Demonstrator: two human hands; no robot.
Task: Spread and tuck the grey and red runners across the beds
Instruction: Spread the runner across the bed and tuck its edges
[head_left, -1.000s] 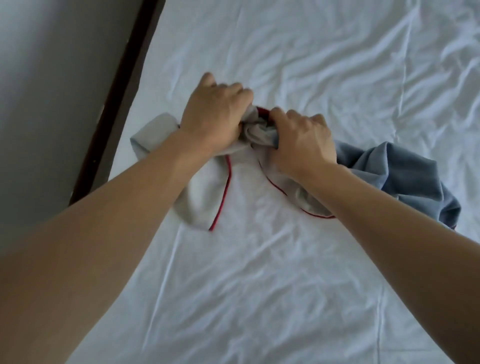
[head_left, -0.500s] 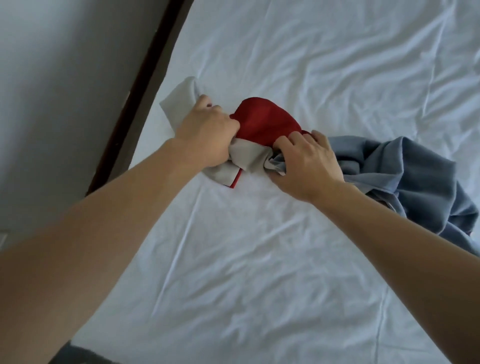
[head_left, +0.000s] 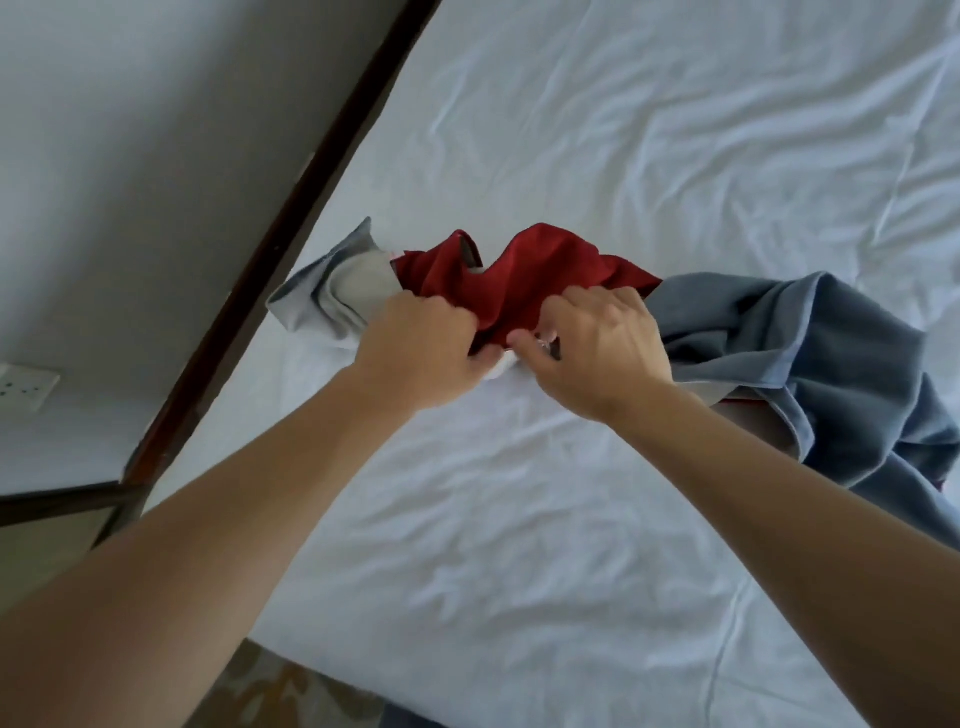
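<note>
Between both grips, bunched runner (head_left: 519, 280)

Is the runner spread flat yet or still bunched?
Still bunched. The runner lies crumpled on the white sheet, red side showing, gripped by the left hand and right hand.

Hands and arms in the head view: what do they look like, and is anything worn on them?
Both forearms are bare up to the picture's edge; no sleeve shows. The left hand and the right hand wear no glove, and no ring, watch or bracelet is visible on the parts that show. The fingernails that show are short and unpainted.
</note>
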